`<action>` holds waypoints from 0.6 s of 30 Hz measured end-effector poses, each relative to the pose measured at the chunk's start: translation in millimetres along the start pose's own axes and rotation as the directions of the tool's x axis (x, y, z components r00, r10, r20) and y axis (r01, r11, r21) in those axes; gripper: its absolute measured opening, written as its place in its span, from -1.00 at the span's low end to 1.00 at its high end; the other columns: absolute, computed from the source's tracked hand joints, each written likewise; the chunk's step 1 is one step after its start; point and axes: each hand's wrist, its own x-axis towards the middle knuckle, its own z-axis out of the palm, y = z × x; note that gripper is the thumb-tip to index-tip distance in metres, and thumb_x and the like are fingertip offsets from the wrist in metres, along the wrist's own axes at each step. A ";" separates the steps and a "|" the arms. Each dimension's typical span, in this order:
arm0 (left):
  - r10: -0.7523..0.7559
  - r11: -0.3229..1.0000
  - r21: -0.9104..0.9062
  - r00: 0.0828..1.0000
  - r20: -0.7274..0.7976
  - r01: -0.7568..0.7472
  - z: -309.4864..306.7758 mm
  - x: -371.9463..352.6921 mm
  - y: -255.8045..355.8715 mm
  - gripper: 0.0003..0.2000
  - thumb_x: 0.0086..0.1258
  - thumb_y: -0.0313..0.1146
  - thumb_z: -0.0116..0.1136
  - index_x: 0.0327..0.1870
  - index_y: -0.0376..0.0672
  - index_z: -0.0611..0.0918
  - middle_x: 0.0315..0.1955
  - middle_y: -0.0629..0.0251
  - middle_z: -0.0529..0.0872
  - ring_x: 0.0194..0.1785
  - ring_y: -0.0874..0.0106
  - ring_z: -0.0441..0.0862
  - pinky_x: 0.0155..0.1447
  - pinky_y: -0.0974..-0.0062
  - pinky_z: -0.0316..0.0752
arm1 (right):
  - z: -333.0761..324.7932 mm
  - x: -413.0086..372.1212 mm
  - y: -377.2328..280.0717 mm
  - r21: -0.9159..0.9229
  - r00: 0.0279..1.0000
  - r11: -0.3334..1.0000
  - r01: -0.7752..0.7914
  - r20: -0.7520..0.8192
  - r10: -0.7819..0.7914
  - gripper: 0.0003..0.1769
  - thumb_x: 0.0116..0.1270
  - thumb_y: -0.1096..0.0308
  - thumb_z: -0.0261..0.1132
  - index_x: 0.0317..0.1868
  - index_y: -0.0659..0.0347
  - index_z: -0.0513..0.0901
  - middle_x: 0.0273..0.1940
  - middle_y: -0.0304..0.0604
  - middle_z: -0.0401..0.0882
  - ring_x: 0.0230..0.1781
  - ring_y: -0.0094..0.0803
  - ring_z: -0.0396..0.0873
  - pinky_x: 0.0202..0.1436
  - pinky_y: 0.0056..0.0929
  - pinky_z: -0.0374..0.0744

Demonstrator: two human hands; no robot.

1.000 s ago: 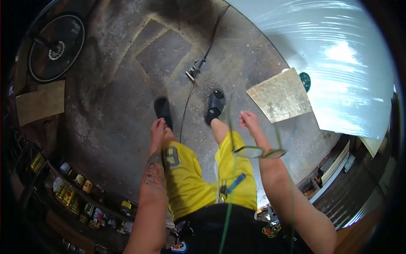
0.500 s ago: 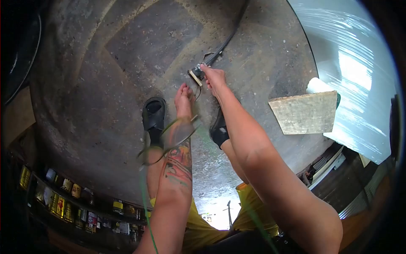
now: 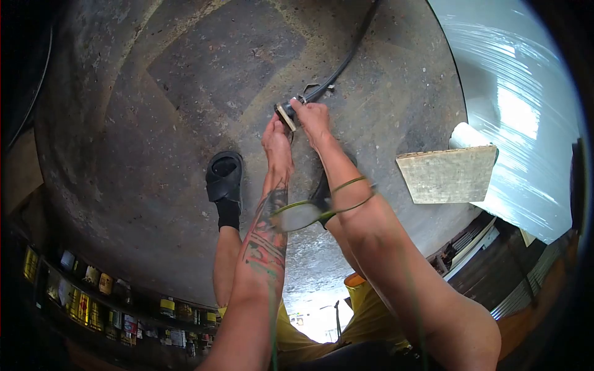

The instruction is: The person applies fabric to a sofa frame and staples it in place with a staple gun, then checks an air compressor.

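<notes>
A black hand tool with a pale, flat pad (image 3: 286, 117), resembling a sander, is held low over the floor, its pad tilted on edge. My right hand (image 3: 311, 117) is closed around the tool's body, thumb on top. From the back of the tool a black hose (image 3: 341, 67) runs away to the top. My left hand (image 3: 276, 137) has come up to the pad's near side, its fingers against or just beneath the edge; their exact grip is partly hidden. A thin dark cord or strip hangs below the pad between the hands.
Green-framed glasses (image 3: 299, 216) dangle on a cord before the camera. A wooden board (image 3: 447, 177) leans by a white roll (image 3: 465, 135) and a shiny plastic-like sheet (image 3: 526, 117) at right. Shelves of cans (image 3: 83, 306) stand lower left. My sandals flank my arms on the stained floor (image 3: 223, 68).
My left hand has moved up and right to the tool's pad. My right hand still grips the tool, which has shifted only slightly. The dangling glasses have swung right.
</notes>
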 end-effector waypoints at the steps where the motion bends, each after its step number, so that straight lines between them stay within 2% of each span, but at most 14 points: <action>1: 0.055 0.995 0.084 0.998 0.040 -0.059 -3.7 2.9 -0.2 -0.61 0.61 -0.38 -0.15 0.34 -0.38 0.44 0.10 0.23 0.61 0.08 0.45 0.56 0.21 0.53 0.42 | 1.4 -0.6 0.1 0.015 1.000 1.000 -0.001 0.000 0.001 -0.53 0.12 0.03 0.44 -0.40 0.40 0.73 -0.35 0.15 0.72 -0.29 -0.02 0.70 -0.10 -0.18 0.57; 2: 0.113 0.979 0.160 0.990 0.083 -0.126 -2.5 3.1 3.8 -0.62 0.61 -0.39 -0.16 0.33 -0.39 0.45 0.10 0.22 0.61 0.11 0.41 0.56 0.24 0.50 0.41 | 3.3 -1.0 -3.9 0.019 1.000 1.000 0.001 0.000 -0.001 -0.53 0.12 0.03 0.44 -0.40 0.40 0.73 -0.35 0.15 0.72 -0.29 -0.02 0.70 -0.10 -0.18 0.57; 5: 0.081 0.965 0.247 0.996 0.046 -0.090 8.1 -7.0 16.8 -0.62 0.60 -0.39 -0.17 0.30 -0.41 0.48 0.10 0.19 0.61 0.13 0.41 0.56 0.25 0.49 0.41 | 7.5 -0.5 -13.2 -0.058 0.999 0.998 -0.005 -0.041 0.003 -0.48 0.15 -0.06 0.39 -0.33 0.35 0.76 -0.21 0.18 0.73 -0.09 0.14 0.67 0.01 -0.08 0.57; 6: 0.091 0.963 0.249 0.994 0.064 -0.104 8.1 -7.0 16.4 -0.62 0.60 -0.39 -0.17 0.30 -0.41 0.48 0.10 0.19 0.61 0.13 0.41 0.56 0.25 0.49 0.41 | 12.4 5.2 -6.9 -0.044 0.999 0.999 0.006 -0.051 -0.008 -0.48 0.15 -0.06 0.39 -0.33 0.35 0.76 -0.21 0.18 0.73 -0.09 0.14 0.67 0.01 -0.08 0.57; 8: 0.170 0.888 0.402 0.972 0.164 -0.224 -1.4 0.5 19.5 -0.61 0.61 -0.38 -0.17 0.31 -0.42 0.47 0.14 0.13 0.61 0.18 0.38 0.54 0.29 0.49 0.38 | 14.9 12.1 -6.0 -0.366 0.978 0.925 0.097 -0.139 -0.158 -0.37 0.19 -0.16 0.33 -0.33 0.40 0.75 -0.35 0.19 0.72 -0.22 0.03 0.72 -0.09 -0.10 0.57; 9: 0.141 0.972 0.135 0.933 0.332 -0.195 -66.3 96.4 -46.5 -0.56 0.62 -0.23 -0.10 0.37 -0.34 0.42 0.10 0.29 0.61 0.04 0.49 0.55 0.16 0.52 0.43 | 0.0 -4.6 -24.6 -0.321 0.994 0.947 0.019 -0.092 -0.052 -0.25 0.21 -0.29 0.24 -0.20 0.40 0.74 -0.22 0.28 0.68 -0.04 0.16 0.66 0.04 -0.05 0.55; 10: 0.139 0.969 0.149 0.929 0.343 -0.199 -71.7 85.7 -25.3 -0.56 0.62 -0.23 -0.10 0.37 -0.34 0.42 0.10 0.29 0.61 0.04 0.49 0.55 0.16 0.52 0.43 | -10.7 -19.0 -25.9 -0.304 0.994 0.953 0.016 -0.099 -0.048 -0.25 0.21 -0.29 0.24 -0.20 0.40 0.74 -0.22 0.28 0.68 -0.04 0.16 0.66 0.04 -0.05 0.55; 12: -0.021 0.871 0.492 0.999 0.029 0.004 -71.4 24.5 34.0 -0.51 0.60 -0.21 -0.11 0.42 -0.35 0.36 0.26 0.15 0.53 0.26 0.34 0.50 0.35 0.42 0.34 | -38.6 -49.4 -23.4 -0.262 0.999 0.965 0.003 -0.031 -0.011 -0.21 0.25 -0.35 0.18 -0.23 0.40 0.73 -0.21 0.29 0.67 -0.06 0.17 0.65 0.02 -0.01 0.54; 13: -0.009 0.860 0.510 0.999 0.049 -0.017 -73.7 -11.3 61.8 -0.51 0.60 -0.21 -0.11 0.42 -0.35 0.36 0.26 0.15 0.53 0.26 0.34 0.50 0.35 0.42 0.34 | -49.4 -63.2 4.1 -0.322 0.985 0.941 0.099 -0.102 -0.138 -0.19 0.30 -0.37 0.11 -0.28 0.38 0.71 -0.22 0.32 0.65 -0.05 0.20 0.62 -0.01 0.04 0.53; 14: 0.118 0.665 0.735 0.990 0.073 -0.133 -74.6 -51.1 90.4 -0.48 0.60 -0.20 -0.15 0.43 -0.37 0.31 0.35 0.03 0.42 0.38 0.22 0.37 0.43 0.38 0.23 | -74.8 -99.7 8.3 -0.244 0.991 0.968 -0.055 -0.134 0.023 -0.21 0.33 -0.36 0.08 -0.31 0.36 0.70 -0.23 0.31 0.65 -0.08 0.21 0.61 -0.02 0.05 0.51; 15: 0.242 0.397 0.890 0.961 0.134 -0.224 -81.0 -90.0 118.9 -0.46 0.60 -0.20 -0.20 0.45 -0.40 0.26 0.44 -0.10 0.30 0.50 0.10 0.25 0.52 0.34 0.12 | -84.8 -111.6 62.0 -0.279 0.970 0.958 0.067 -0.206 -0.128 -0.24 0.34 -0.33 0.08 -0.28 0.34 0.70 -0.22 0.28 0.65 -0.11 0.21 0.61 -0.03 0.01 0.51; 16: 0.265 0.253 0.930 0.943 0.199 -0.267 -109.3 -111.6 130.4 -0.46 0.58 -0.20 -0.17 0.43 -0.42 0.28 0.41 -0.15 0.34 0.47 0.01 0.28 0.50 0.28 0.16 | -117.2 -159.7 74.2 -0.263 0.963 0.961 0.090 -0.224 -0.152 -0.28 0.32 -0.30 0.13 -0.29 0.33 0.70 -0.23 0.23 0.66 -0.15 0.19 0.61 -0.05 -0.05 0.50; 17: 0.239 0.160 0.953 0.946 0.216 -0.258 -125.9 -146.7 149.8 -0.46 0.55 -0.21 -0.11 0.41 -0.42 0.31 0.31 -0.19 0.45 0.40 -0.02 0.38 0.45 0.24 0.24 | -155.7 -206.5 98.0 -0.101 0.993 0.993 0.068 -0.088 -0.077 -0.33 0.33 -0.25 0.17 -0.30 0.33 0.69 -0.31 0.15 0.68 -0.23 0.07 0.64 -0.12 -0.12 0.51; 18: 0.174 0.058 0.973 0.962 0.212 -0.225 -148.0 -173.9 167.4 -0.47 0.52 -0.22 -0.06 0.38 -0.41 0.35 0.20 -0.23 0.55 0.32 -0.04 0.47 0.39 0.18 0.31 | -181.3 -246.1 141.0 -0.092 0.991 0.995 0.025 -0.129 -0.037 -0.43 0.34 -0.16 0.22 -0.34 0.29 0.69 -0.46 -0.01 0.66 -0.42 -0.16 0.63 -0.28 -0.20 0.50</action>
